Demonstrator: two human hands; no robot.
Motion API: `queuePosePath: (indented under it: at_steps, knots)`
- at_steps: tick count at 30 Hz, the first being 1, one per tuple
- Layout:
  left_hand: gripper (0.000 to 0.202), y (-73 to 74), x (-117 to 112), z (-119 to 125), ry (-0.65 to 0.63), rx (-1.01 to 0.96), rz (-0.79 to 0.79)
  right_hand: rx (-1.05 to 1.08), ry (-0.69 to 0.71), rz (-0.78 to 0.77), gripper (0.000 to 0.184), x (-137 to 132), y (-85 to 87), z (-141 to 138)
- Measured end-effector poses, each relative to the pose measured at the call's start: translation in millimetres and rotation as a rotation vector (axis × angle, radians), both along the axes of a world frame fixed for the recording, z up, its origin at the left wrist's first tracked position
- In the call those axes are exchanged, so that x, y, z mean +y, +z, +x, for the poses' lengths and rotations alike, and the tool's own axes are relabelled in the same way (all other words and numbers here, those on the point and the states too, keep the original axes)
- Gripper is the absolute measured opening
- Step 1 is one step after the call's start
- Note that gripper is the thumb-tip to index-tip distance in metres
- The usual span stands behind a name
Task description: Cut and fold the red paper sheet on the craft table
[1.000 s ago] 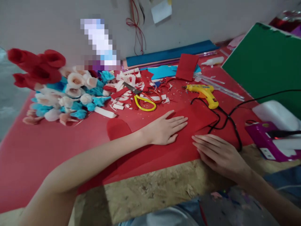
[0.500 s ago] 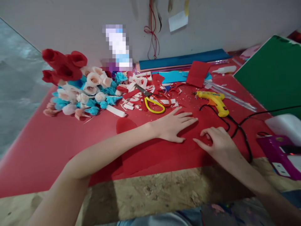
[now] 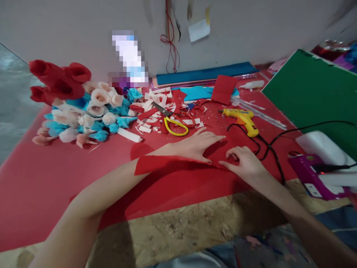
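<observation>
A red paper sheet [image 3: 170,165] lies in front of me, its near edge raised and leaning against my left wrist. My left hand [image 3: 192,144] rests palm down on the red paper, fingers stretched out and thumb apart. To its right, my right hand [image 3: 245,162] has curled fingers and a thumb at the end of the raised edge, closed on the sheet there. The exact grip is partly hidden. Beyond the left hand lie scissors [image 3: 176,127] with one yellow and one red handle. A yellow glue gun [image 3: 242,120] rests behind my right hand.
Paper flowers [image 3: 97,104] in red, white and blue are heaped at the left. Paper scraps [image 3: 150,119] surround the scissors. A black cord [image 3: 275,163] runs by my right hand to a purple power strip [image 3: 304,175]. A green board [image 3: 312,89] leans at the right.
The near edge of the red paper has risen from the table and now leans over my left wrist. My hands keep nearly the same pose, while the view has turned slightly right.
</observation>
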State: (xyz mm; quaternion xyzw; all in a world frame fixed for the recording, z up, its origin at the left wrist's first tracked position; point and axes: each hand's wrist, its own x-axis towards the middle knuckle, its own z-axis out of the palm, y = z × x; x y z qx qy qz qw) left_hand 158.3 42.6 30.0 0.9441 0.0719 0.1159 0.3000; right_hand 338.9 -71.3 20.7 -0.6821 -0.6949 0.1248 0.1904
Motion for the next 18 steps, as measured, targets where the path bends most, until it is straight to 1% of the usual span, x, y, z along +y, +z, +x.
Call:
queuePosePath:
  at_steps: [5,8,10,12,13,14,16,18]
  knots:
    - [0.085,-8.1,6.5,2.7,0.035,-0.039,-0.154,0.186,0.027,0.022,0.014,-0.2,8.0,-7.0]
    - [0.080,-7.3,8.8,-0.4,0.107,-0.057,-0.280,0.284,0.022,0.091,0.015,-2.4,18.1,-14.4]
    - [0.074,-0.8,8.0,-6.3,0.173,-0.076,-0.354,0.319,0.002,0.157,0.016,-2.3,28.4,-19.3]
    - [0.071,9.0,5.5,-13.7,0.232,-0.095,-0.418,0.318,0.020,0.225,0.010,-0.9,40.9,-23.7]
    - [0.069,14.4,3.6,-17.5,0.259,-0.102,-0.448,0.300,0.056,0.265,0.005,0.1,47.5,-25.5]
    - [0.065,20.0,1.5,-21.4,0.288,-0.108,-0.476,0.273,0.103,0.311,0.006,1.4,54.0,-27.3]
    - [0.055,31.3,-3.4,-29.5,0.354,-0.117,-0.526,0.214,0.193,0.404,0.014,4.2,65.7,-30.4]
    - [0.044,42.5,-8.5,-38.2,0.415,-0.121,-0.575,0.179,0.234,0.469,0.016,7.2,75.8,-33.6]
